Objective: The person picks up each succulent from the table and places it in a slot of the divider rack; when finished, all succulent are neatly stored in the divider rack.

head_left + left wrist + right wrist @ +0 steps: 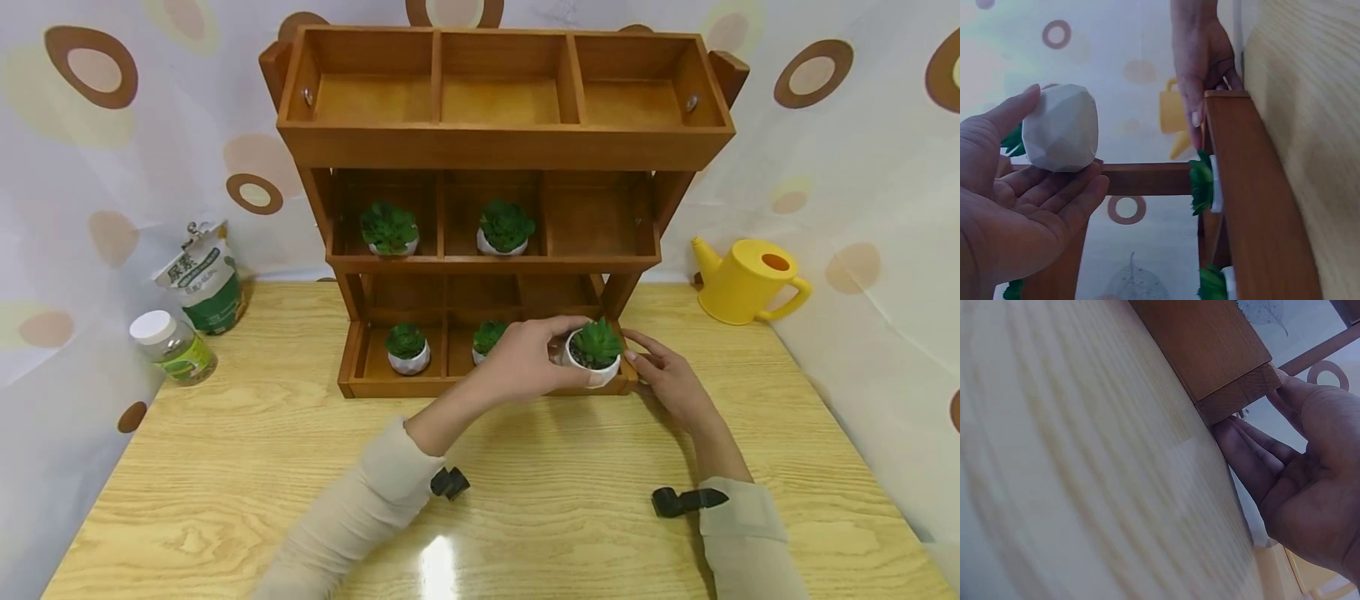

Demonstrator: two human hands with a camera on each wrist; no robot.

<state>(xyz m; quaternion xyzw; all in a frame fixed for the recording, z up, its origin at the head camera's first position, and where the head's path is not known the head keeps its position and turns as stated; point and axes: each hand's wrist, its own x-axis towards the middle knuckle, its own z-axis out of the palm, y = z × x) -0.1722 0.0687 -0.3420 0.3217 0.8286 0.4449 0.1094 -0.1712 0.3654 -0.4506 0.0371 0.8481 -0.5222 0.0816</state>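
Observation:
A small potted succulent (597, 343) in a white faceted pot is held between the thumb and fingers of my left hand (525, 357). It is in front of the right end of the lowest tier of a brown wooden plant stand (495, 148). In the left wrist view the pot (1063, 128) shows its side and base, with the fingers under it. My right hand (671, 379) grips the stand's lower right corner. In the right wrist view its thumb lies at the upper edge of the end board (1241, 394) and its fingers against the end.
Two potted succulents sit in the middle tier, a left one (390, 227) and a centre one (506, 227). Below them are another left one (408, 350) and a partly covered one (489, 335). A yellow watering can (738, 283) stands right; a pouch (206, 283) and a jar (176, 350) stand left.

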